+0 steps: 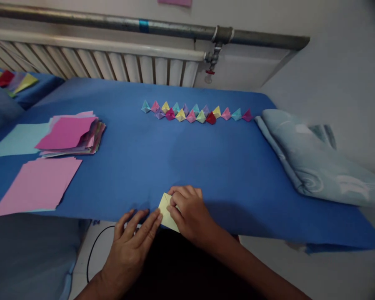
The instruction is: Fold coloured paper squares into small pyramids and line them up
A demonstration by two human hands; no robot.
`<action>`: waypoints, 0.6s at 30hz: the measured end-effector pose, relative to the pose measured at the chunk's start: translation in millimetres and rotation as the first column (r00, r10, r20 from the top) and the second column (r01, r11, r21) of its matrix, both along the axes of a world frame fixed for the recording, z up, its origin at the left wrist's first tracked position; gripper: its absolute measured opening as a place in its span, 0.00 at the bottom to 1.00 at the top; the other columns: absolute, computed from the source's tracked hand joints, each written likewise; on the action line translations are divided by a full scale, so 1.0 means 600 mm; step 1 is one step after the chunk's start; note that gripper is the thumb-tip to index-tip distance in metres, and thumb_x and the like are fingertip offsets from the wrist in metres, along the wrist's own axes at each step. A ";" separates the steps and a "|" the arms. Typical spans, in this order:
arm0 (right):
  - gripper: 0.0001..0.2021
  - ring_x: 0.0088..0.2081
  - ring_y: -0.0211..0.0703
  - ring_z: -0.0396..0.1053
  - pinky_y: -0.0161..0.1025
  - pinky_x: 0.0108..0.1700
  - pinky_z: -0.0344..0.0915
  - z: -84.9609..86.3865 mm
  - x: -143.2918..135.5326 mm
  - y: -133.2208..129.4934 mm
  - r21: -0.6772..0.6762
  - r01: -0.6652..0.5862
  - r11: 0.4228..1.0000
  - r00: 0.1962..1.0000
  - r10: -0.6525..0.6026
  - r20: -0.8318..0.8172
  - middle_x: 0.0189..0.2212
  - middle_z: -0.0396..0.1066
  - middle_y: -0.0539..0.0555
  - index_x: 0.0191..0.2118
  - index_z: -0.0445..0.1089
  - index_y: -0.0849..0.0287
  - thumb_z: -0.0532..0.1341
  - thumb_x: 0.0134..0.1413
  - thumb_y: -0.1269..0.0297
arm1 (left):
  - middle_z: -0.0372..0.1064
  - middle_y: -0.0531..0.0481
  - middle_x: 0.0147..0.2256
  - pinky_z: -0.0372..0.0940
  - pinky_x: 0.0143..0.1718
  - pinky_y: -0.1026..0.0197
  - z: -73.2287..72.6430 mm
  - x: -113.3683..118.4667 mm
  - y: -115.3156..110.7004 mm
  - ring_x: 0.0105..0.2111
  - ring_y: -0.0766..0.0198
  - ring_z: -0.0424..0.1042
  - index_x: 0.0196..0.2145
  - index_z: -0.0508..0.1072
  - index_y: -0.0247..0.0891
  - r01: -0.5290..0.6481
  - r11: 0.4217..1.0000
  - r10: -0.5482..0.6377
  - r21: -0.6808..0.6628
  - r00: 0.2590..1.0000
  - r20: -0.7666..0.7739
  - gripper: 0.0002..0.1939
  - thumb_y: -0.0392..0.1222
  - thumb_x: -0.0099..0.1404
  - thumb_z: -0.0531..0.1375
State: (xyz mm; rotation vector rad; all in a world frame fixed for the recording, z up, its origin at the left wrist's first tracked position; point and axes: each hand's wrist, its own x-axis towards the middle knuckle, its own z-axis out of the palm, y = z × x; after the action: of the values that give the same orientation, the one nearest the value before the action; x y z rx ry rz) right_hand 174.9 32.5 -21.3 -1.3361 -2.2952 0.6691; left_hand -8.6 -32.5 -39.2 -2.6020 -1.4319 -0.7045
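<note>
A small folded piece of pale yellow paper [166,211] lies at the front edge of the blue-covered surface, with a crease line near its top corner. My right hand [190,212] is closed on its right side, fingers curled and the thumb pressing on the paper. From the left, my left hand [133,241] rests with its fingers stretched out, the fingertips touching the paper's left edge. My right fingers hide part of the paper. Farther back, several small folded paper shapes [191,116] in many colours stand in two rows.
On the left sit a stack of coloured sheets [67,132], a light blue sheet [18,139] and pink sheets [39,183]. A folded blanket [318,162] lies at the right. Behind the blue surface [128,150] are a radiator [112,64] and a metal pipe [90,21].
</note>
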 end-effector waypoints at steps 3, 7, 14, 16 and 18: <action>0.04 0.44 0.45 0.63 0.46 0.45 0.53 0.001 0.002 0.000 0.027 -0.008 1.000 1.000 0.008 -0.014 0.43 0.70 0.52 0.31 0.63 0.58 0.57 0.56 0.71 | 0.72 0.50 0.50 0.52 0.52 0.49 -0.002 0.000 -0.012 0.48 0.53 0.68 0.54 0.68 0.39 -0.018 0.999 0.020 0.034 0.999 -0.044 0.23 0.25 0.65 0.47; 0.04 0.44 0.45 0.63 0.45 0.45 0.53 0.004 0.004 0.003 0.020 -0.037 0.999 0.999 0.037 0.005 0.42 0.70 0.52 0.31 0.63 0.58 0.57 0.57 0.70 | 0.74 0.47 0.47 0.54 0.50 0.49 0.004 -0.010 -0.022 0.46 0.53 0.69 0.52 0.70 0.39 -0.064 0.996 0.067 0.054 0.995 -0.070 0.24 0.24 0.61 0.48; 0.03 0.41 0.45 0.63 0.43 0.42 0.55 0.000 0.006 0.005 0.074 -0.029 0.997 0.999 0.028 0.015 0.39 0.69 0.53 0.32 0.65 0.57 0.57 0.57 0.68 | 0.72 0.45 0.44 0.66 0.46 0.53 0.061 0.004 0.077 0.45 0.58 0.70 0.46 0.70 0.41 0.027 0.965 -0.004 -0.262 0.996 0.085 0.15 0.33 0.62 0.53; 0.02 0.41 0.45 0.63 0.43 0.42 0.56 -0.003 0.016 0.003 0.075 0.000 0.997 1.000 0.002 -0.018 0.38 0.69 0.53 0.32 0.64 0.57 0.59 0.55 0.68 | 0.71 0.46 0.45 0.65 0.47 0.52 0.069 0.017 0.114 0.46 0.58 0.70 0.43 0.71 0.41 0.080 0.930 -0.068 -0.360 0.997 0.047 0.14 0.31 0.60 0.55; 0.04 0.42 0.46 0.64 0.44 0.44 0.57 -0.004 0.033 0.000 0.057 0.031 0.998 0.997 -0.027 -0.070 0.39 0.69 0.52 0.33 0.64 0.57 0.61 0.52 0.70 | 0.71 0.45 0.45 0.65 0.47 0.53 0.071 0.028 0.141 0.46 0.58 0.70 0.41 0.72 0.39 0.105 0.883 -0.125 -0.458 0.992 -0.014 0.14 0.30 0.58 0.57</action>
State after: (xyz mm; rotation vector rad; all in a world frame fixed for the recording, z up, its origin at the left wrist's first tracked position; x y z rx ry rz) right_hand 194.4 32.8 -23.8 -1.2973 -2.2190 0.6242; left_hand 8.0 52.4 3.3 -3.0504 -1.6044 -0.3433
